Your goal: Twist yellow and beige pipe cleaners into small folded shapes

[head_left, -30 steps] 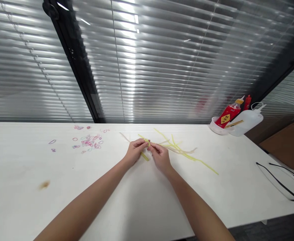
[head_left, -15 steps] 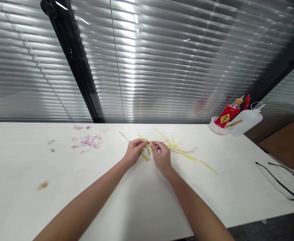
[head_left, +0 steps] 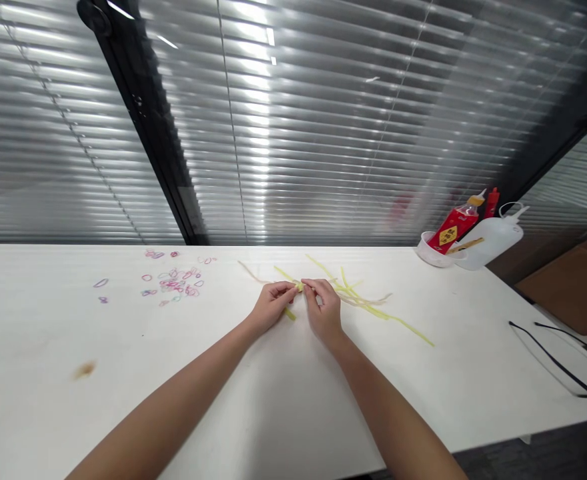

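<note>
Above the white table (head_left: 213, 400), my left hand (head_left: 273, 303) and my right hand (head_left: 322, 305) meet fingertip to fingertip. Both are closed in a pinch on a small piece of yellow strip (head_left: 300, 287) between them. Part of it is covered by the fingers. Beneath and beside my left hand lies another yellow strip (head_left: 290, 313), its middle hidden by that hand. A thin pinkish strip (head_left: 249, 271) reaches out past the left fingers. Several yellow and pale strips (head_left: 373, 310) lie in a loose heap just right of my right hand.
Several small coloured rubber bands (head_left: 176, 285) are scattered at the left. At the back right, a red bottle (head_left: 454, 229) leans in a white bowl (head_left: 431, 257) beside a translucent squeeze bottle (head_left: 498, 241). Glasses (head_left: 553, 363) lie near the right edge. Window blinds (head_left: 323, 147) stand behind.
The yellow strip that hung down between my hands is now gathered small at the fingertips. My left fingers have moved slightly right and closed in; my right hand has hardly moved.
</note>
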`<state>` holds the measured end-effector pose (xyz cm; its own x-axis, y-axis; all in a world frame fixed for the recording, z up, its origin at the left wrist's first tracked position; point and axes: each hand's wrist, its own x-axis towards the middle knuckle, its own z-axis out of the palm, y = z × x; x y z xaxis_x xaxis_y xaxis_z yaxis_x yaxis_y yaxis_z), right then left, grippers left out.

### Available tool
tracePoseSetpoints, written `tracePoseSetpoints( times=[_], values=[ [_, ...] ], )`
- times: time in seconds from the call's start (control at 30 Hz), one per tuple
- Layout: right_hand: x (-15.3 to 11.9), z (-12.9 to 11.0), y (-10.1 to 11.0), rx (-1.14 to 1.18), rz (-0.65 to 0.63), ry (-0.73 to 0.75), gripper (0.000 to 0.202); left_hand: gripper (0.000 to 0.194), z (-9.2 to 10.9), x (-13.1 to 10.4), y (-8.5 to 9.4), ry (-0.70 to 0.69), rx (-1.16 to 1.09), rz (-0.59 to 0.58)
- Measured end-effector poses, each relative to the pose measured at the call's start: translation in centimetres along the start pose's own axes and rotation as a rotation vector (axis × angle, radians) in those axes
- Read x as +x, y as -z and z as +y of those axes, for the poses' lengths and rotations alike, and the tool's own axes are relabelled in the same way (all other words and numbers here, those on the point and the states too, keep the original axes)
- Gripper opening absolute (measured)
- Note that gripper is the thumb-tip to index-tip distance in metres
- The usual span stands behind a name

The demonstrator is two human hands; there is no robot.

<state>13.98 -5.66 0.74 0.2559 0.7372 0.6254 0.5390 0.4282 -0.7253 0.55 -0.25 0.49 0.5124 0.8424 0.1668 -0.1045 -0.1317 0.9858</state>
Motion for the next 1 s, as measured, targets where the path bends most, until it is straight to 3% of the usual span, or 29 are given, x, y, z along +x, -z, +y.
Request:
tracePoseSetpoints(
  times=[0.5,0.83,1.0],
  values=[
    [0.9,0.9,1.9,-0.515,-0.146,0.383,0.011,0.03,-0.6,0.0,0.4,0.07,-0.078,-0.107],
    [0.5,0.9,1.7,-0.536,-0.131,0.397,0.008,0.031,0.7,-0.2,0.6,0.036,0.034,-0.193],
    [0.5,0.9,1.3,-0.476,-0.13,0.372,0.009,0.029,0.5,-0.1,0.6,0.067,-0.063,-0.134]
  ],
)
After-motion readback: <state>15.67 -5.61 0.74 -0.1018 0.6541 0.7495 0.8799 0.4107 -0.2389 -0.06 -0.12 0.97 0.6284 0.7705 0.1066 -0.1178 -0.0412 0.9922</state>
